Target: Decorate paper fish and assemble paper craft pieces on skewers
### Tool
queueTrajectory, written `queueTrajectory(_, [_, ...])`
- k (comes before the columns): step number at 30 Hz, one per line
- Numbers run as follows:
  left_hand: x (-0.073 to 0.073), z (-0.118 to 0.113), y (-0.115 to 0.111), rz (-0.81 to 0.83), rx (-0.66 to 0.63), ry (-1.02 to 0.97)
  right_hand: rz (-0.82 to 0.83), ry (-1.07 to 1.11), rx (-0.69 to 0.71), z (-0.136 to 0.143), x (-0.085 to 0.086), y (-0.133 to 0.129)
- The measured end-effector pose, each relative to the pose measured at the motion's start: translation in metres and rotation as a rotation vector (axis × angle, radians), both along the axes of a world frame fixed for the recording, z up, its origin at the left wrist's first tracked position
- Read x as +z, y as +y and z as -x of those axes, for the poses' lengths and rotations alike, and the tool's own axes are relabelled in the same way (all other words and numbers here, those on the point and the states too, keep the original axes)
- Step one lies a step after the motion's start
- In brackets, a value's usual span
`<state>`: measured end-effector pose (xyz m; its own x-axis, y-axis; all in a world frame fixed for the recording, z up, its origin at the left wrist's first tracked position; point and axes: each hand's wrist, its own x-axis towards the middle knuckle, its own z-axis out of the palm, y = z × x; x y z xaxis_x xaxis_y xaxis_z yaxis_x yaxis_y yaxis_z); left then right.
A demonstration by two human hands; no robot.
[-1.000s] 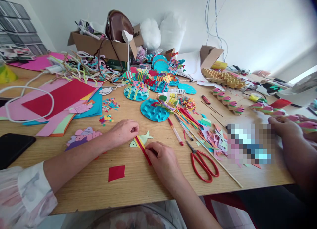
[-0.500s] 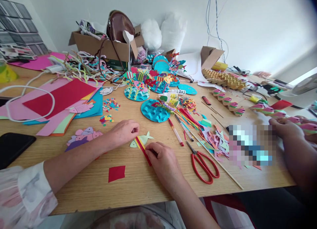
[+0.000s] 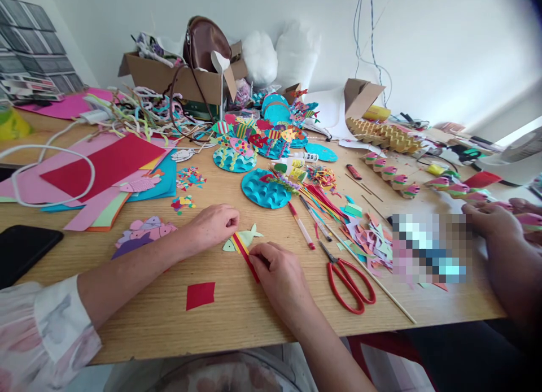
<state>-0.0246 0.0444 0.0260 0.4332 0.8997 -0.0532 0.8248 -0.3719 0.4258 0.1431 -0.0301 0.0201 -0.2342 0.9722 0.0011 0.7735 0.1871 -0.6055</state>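
A pale green paper fish (image 3: 249, 234) lies on the table with its tail toward the upper right. Red and yellow paper strips (image 3: 242, 249) run slantwise across its body. At their upper end my left hand (image 3: 217, 221) is closed, thumb and fingers pinched on the strips. My right hand (image 3: 277, 270) pinches the same strips lower down; its fingertips partly hide them. A small red paper piece (image 3: 200, 296) lies nearer to me, left of my right hand. Red-handled scissors (image 3: 348, 279) rest to the right, blades pointing away.
A long thin stick (image 3: 376, 282) lies past the scissors. Gel pens (image 3: 301, 225), paper scraps (image 3: 370, 242) and a blue egg-carton disc (image 3: 265, 188) lie further back. Purple and pink paper fish (image 3: 144, 234) sit under my left forearm. Another person's hand (image 3: 493, 225) is at right.
Both hands keep their pinch on the strips over the fish. The whole view has shifted very slightly; otherwise nothing has visibly moved.
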Motion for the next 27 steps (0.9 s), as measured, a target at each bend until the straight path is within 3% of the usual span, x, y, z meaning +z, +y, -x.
queueTrajectory(27, [-0.0035, -0.0022, -0.0018, -0.032, 0.019, -0.030, -0.018, -0.101, 0.036, 0.0002, 0.0028, -0.0008])
